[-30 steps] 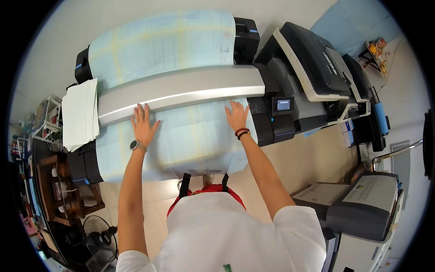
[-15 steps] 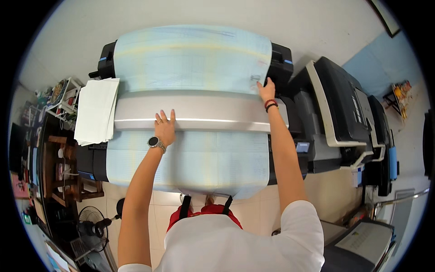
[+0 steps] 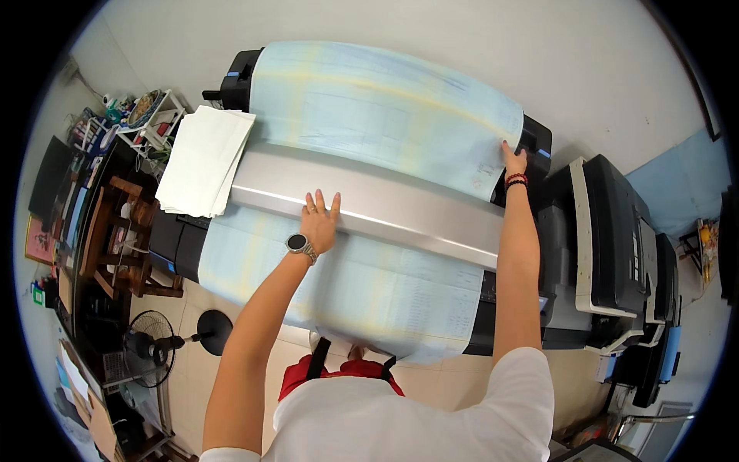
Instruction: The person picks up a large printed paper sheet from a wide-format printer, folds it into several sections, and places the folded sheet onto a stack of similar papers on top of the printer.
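Observation:
A wide pale blue-and-yellow printed sheet (image 3: 385, 100) runs across a large-format machine, passing under its long silver cover (image 3: 377, 200) and hanging out at the front. My left hand (image 3: 319, 225) lies on the front edge of the cover, open, fingers spread; a watch is on that wrist. At the sheet's far right edge is my right hand (image 3: 514, 159), its thumb on the paper and its other fingers apart from it near the black end housing (image 3: 536, 146). Those fingertips are partly hidden. Red and dark bead bracelets circle the right wrist.
A stack of white paper (image 3: 204, 162) rests on the machine's left end. To the right stands a black-and-beige office machine (image 3: 616, 231). At the lower left are a standing fan (image 3: 150, 346) and wooden furniture (image 3: 112, 231). A wall rises behind the machine.
The view has turned, so the machine now slants down to the right. My right hand has slid farther back along the sheet's edge. The left hand stays on the silver cover.

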Available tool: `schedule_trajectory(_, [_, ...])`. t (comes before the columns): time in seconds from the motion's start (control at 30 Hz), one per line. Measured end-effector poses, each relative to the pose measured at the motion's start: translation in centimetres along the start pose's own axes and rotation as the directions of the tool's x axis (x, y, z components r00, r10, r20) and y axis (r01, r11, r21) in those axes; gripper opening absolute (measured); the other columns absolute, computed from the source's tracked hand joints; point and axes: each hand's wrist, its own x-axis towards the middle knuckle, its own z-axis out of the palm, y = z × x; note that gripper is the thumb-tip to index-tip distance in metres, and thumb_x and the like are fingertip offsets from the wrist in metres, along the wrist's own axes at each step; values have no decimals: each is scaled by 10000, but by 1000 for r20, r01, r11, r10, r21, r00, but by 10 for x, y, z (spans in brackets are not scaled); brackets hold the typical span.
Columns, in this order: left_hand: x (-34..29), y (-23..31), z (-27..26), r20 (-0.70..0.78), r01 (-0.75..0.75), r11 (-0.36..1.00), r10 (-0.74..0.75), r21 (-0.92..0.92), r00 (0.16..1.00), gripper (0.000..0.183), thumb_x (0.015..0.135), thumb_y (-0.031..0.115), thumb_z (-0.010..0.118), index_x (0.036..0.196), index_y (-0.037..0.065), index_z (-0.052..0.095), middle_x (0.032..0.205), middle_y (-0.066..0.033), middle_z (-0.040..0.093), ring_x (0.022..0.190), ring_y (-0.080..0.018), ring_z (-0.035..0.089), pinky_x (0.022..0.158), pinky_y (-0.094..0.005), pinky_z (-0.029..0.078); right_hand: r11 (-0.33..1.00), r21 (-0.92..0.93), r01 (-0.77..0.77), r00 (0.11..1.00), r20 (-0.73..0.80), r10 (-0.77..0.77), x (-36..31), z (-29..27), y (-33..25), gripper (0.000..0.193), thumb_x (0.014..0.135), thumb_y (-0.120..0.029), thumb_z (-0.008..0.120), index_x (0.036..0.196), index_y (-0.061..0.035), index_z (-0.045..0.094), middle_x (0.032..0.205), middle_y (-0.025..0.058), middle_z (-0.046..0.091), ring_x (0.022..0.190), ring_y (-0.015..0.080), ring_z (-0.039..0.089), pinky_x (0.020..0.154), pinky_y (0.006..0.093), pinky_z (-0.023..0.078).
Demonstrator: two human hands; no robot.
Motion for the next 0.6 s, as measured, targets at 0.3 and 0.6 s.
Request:
schedule_trajectory(0.3, [2,4,-3,12,-15,999,16,-37,1000,845,797,112,531,1524,42,107,1454,-432,193,1331,-614,232,1064,-583,288,999,32,-36,998,62,34,21,-19,1,694,803,-351,761,1327,36,522,1319,166,569,1170,265,572,973,351,439])
schedule_trajectory(0.6, [-1,1,-1,22,-5,999,6,-54,1000,884,772,102,568,1520,24,104,1436,-456,187,1319,-634,227,1047,-589,307,998,-23,62,998,30,-62,20,-6,-5,489,829,-352,735,1164,-2,668,1108,130,685,993,230,639,867,347,476])
